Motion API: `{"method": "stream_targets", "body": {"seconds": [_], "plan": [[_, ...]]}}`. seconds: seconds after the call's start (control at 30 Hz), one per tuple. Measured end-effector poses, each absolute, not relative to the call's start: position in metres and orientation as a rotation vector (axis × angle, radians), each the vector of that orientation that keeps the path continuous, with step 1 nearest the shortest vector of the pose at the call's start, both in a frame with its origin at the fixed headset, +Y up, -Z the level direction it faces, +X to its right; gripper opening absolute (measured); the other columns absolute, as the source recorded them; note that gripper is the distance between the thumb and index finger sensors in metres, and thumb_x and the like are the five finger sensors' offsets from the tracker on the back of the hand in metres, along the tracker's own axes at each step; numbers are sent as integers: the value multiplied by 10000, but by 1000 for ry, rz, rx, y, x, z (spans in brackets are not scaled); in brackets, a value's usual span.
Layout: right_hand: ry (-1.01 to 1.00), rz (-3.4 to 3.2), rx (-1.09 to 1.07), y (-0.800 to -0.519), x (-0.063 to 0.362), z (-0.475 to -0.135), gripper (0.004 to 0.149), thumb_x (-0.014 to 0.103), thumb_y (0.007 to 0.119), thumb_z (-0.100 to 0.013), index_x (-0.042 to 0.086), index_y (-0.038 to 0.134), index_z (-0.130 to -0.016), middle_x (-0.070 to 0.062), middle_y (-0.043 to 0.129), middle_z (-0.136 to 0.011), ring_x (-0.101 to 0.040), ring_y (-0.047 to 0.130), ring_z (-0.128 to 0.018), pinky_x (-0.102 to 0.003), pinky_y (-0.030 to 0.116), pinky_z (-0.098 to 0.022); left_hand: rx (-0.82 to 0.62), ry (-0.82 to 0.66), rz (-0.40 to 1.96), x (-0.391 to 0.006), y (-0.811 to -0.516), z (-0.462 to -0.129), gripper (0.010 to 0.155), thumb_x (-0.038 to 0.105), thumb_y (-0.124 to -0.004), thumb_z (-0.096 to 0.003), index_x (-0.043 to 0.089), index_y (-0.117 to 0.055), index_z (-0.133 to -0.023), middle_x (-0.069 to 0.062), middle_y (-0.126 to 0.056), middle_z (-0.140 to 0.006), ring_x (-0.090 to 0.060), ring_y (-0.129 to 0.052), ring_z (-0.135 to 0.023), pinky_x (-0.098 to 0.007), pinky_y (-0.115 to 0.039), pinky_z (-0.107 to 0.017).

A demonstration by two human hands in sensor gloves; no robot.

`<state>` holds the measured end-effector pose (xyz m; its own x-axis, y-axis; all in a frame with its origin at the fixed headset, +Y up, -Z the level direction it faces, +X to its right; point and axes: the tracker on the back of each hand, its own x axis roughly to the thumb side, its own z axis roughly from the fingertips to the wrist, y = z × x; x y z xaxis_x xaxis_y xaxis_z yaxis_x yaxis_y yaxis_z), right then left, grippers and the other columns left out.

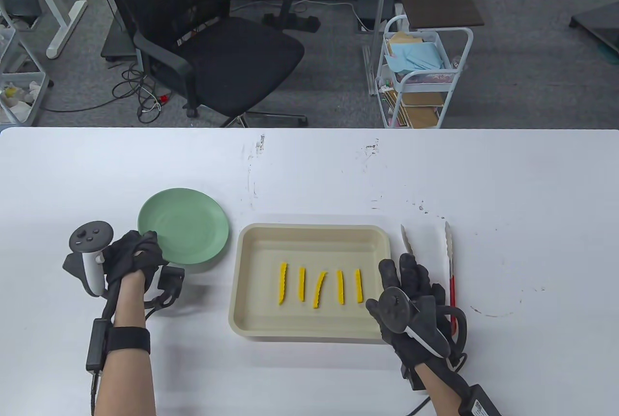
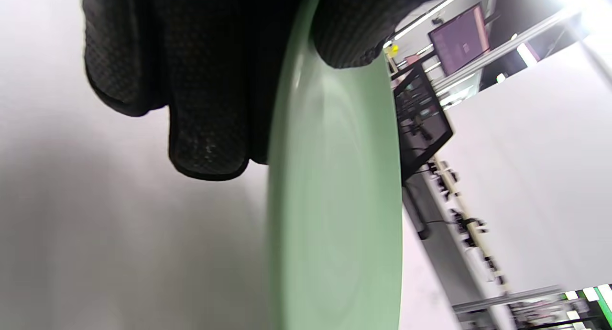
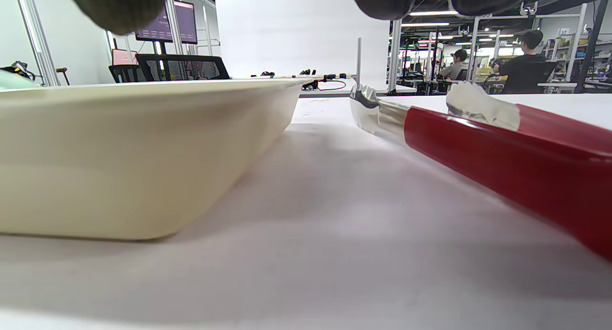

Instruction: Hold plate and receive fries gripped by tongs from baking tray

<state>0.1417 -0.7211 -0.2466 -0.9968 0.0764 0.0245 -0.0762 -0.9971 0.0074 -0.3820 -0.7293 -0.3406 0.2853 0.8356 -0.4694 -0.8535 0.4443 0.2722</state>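
A green plate [image 1: 186, 225] sits left of a cream baking tray [image 1: 251, 285] that holds several yellow crinkle fries [image 1: 319, 287]. My left hand [image 1: 139, 252] grips the plate's near left rim. In the left wrist view the fingers [image 2: 205, 105] lie under the plate [image 2: 334, 201] and the thumb [image 2: 354, 24] lies on top. Metal tongs [image 1: 449, 251] with red handles lie open on the table right of the tray. My right hand [image 1: 408, 273] hovers flat over their left arm, fingers spread. In the right wrist view the fingertips [image 3: 387, 0] hang above the tongs [image 3: 502, 148], apart from them.
The tray's side wall [image 3: 134, 153] stands close to the left of the tongs. Beyond the table's far edge stand a black office chair [image 1: 213, 48] and a white cart [image 1: 420, 77]. The white table [image 1: 508, 193] has scuff marks in the middle.
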Motion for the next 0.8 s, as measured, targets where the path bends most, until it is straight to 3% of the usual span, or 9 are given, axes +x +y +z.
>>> {"method": "stream_targets", "body": {"seconds": [0.2, 0.43, 0.67, 0.8], "plan": [[14, 3059, 50, -723, 142, -247, 797, 609, 616, -455, 268, 242, -1071, -129, 143, -1096, -461, 418, -1035, -715, 468, -658, 1, 248, 1564, -361, -714, -327, 581, 415, -590, -641, -9, -458, -1017, -96, -813, -857, -314, -1014, -621, -576, -759, -557], [27, 3051, 51, -724, 141, -247, 799, 609, 614, -455, 262, 241, -1071, -132, 145, -1095, -461, 423, -1033, -716, 467, -657, -43, 12, 1744, -312, -707, -301, 641, 450, -515, -650, 12, -301, -1067, -87, -714, -885, -295, -917, -621, -612, -668, -604], [22, 3031, 68, -724, 140, -247, 811, 606, 618, -454, 234, 241, -1069, -133, 282, -1106, -458, 459, -1026, -713, 483, -653, -6, -35, 1799, -270, -732, -270, 639, 433, -502, -650, 17, -271, -1076, -93, -688, -895, -305, -893, -637, -621, -642, -617], [13, 3009, 48, -722, 143, -247, 794, 591, 626, -458, 221, 283, -1070, -126, 376, -1099, -448, 507, -1016, -706, 507, -647, -76, -55, 1820, -261, -747, -265, 640, 434, -498, -651, 16, -265, -1076, -100, -684, -895, -314, -886, -642, -628, -629, -622]]}}
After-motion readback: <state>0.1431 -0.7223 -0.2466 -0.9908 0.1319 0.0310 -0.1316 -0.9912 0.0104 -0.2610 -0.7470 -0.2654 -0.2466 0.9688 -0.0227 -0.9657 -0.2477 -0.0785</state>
